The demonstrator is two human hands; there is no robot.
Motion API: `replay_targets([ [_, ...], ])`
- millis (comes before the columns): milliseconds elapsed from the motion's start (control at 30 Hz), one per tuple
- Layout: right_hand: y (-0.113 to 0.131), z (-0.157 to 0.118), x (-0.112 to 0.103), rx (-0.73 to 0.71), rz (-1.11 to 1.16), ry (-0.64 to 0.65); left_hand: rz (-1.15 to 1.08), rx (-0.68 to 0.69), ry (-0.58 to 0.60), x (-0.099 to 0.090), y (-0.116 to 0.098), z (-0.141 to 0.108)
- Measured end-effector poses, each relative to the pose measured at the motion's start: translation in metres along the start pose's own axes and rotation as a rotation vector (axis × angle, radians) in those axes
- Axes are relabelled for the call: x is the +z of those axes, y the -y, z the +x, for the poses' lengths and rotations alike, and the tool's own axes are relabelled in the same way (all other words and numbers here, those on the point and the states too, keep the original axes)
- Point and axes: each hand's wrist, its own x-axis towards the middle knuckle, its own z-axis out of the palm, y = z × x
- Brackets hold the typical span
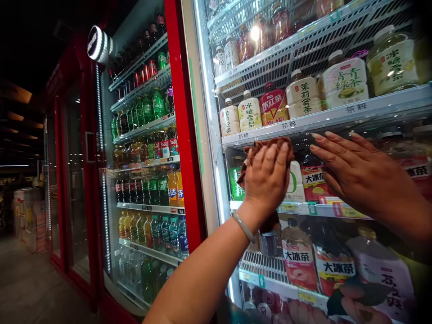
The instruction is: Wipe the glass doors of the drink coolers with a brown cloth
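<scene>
My left hand (266, 177), with a pale bangle (243, 227) on its wrist, presses a bunched brown cloth (281, 146) against the glass door (232, 225) of a lit drinks cooler. The fingers bend over the cloth, and a dark end of it hangs below the palm. To the right, my right hand (361, 175) is spread at the same glass, fingers pointing left, holding nothing. I cannot tell whether its whole palm touches. Behind the hands, a shelf of bottled teas is partly hidden, including a red-labelled bottle (312, 180).
Left of this door stands a red-framed cooler (178, 112) with rows of soda and juice bottles. Farther left is another red cooler (62, 180) with a door handle (89, 147). Stacked boxes (30, 220) stand on the floor (30, 288). Reflections show low in the glass.
</scene>
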Motion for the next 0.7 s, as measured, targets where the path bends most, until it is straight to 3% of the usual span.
replay_targets([
  [100,0.000,-0.004,0.001,0.001,0.013,0.001,-0.026,0.247,0.062,-0.006,-0.013,-0.021],
  [200,-0.001,-0.008,0.003,0.023,0.039,0.013,-0.066,0.358,0.152,-0.009,0.011,-0.011],
  [267,-0.002,-0.010,0.004,0.037,0.054,0.019,-0.053,0.252,0.158,-0.007,0.038,0.006],
  [333,-0.003,-0.012,0.005,0.044,0.062,0.015,-0.017,-0.005,0.090,-0.003,0.058,0.017],
  [400,-0.004,-0.013,0.007,0.051,0.067,0.011,0.023,-0.221,0.012,-0.002,0.060,0.015],
  [433,-0.004,-0.014,0.008,0.053,0.068,0.010,0.034,-0.259,-0.016,-0.003,0.055,0.009],
  [500,-0.005,-0.015,0.008,0.054,0.068,0.006,0.023,-0.153,-0.015,-0.007,0.039,-0.009],
  [567,-0.006,-0.016,0.009,0.051,0.067,-0.001,-0.023,0.101,0.070,-0.015,0.028,-0.024],
  [633,-0.006,-0.016,0.009,0.047,0.071,-0.008,-0.055,0.288,0.189,-0.022,0.032,-0.027],
  [700,-0.004,-0.016,0.010,0.069,0.091,-0.025,-0.049,0.309,0.272,-0.026,0.050,-0.018],
])
